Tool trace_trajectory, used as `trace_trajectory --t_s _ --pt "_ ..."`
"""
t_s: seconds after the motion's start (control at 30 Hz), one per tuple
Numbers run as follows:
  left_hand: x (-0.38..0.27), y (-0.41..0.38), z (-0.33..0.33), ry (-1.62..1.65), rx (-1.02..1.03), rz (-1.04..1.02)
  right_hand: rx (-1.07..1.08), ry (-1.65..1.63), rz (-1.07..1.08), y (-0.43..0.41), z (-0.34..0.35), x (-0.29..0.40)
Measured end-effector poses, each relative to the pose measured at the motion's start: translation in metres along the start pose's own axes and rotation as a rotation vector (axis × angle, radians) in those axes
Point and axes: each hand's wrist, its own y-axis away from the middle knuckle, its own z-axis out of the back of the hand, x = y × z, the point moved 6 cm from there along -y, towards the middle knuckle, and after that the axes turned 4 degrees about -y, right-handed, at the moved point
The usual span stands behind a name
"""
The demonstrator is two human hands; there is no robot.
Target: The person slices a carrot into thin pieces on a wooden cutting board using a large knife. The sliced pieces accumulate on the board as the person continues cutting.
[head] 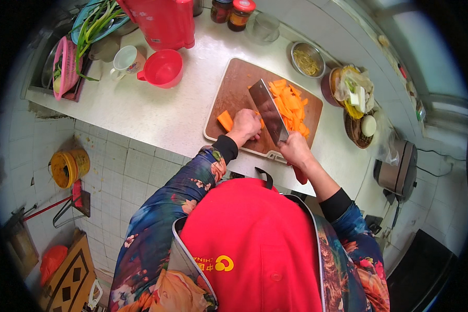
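Observation:
A brown cutting board (234, 84) with a pale rim lies on the white counter before me. In my right hand (296, 150) is a cleaver (268, 111) with a broad steel blade and a red handle; the blade reaches across the board. My left hand (247, 124) is curled over a piece of carrot just left of the blade, mostly hidden by the fingers. Beside that hand, to its left, lies a thick carrot chunk (225, 120). Sliced orange carrot (290, 103) is heaped to the right of the blade.
Behind the board's right side stands a metal bowl of pale shreds (307, 60). A basket (357, 132) sits at the right, near a rice cooker (396, 169). Leftward are a red plastic cup (163, 70), a floral mug (128, 61) and a pink colander (67, 68) by the sink.

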Motion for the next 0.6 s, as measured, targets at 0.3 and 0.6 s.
trace_trajectory --t_s 0.3,0.6 --pt "0.002 -0.001 0.000 0.013 0.029 0.032 0.023 0.077 -0.019 -0.019 -0.012 0.010" --pt "0.006 -0.004 0.000 0.054 0.047 0.007 -0.127 0.010 0.174 -0.024 -0.010 0.009"
